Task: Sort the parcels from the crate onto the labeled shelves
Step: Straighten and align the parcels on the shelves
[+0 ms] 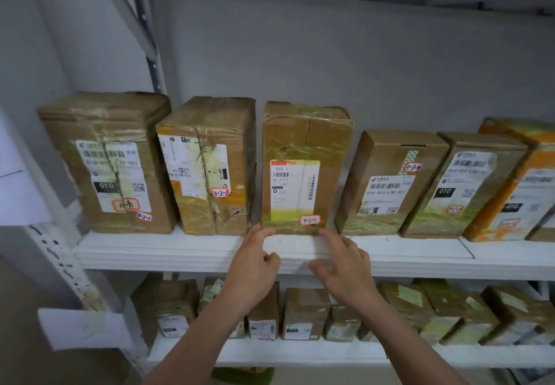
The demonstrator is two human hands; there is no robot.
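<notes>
White shelving point(180, 252) fills the view. At 6 o'clock, the left hand point(255, 261) and right hand point(345, 267) reach over its front lip, fingers loose, gripping nothing, fingertips at the bottom corners of the 3-2-3 parcel point(303, 168). This stands upright at centre, with the 3-2-2 parcel point(210, 168) at its 9 o'clock and the 3-2-4 parcel point(387, 183) at its 3 o'clock.

Bare forearms point(207, 336); left hand point(255, 264), right hand point(345, 267)
</notes>
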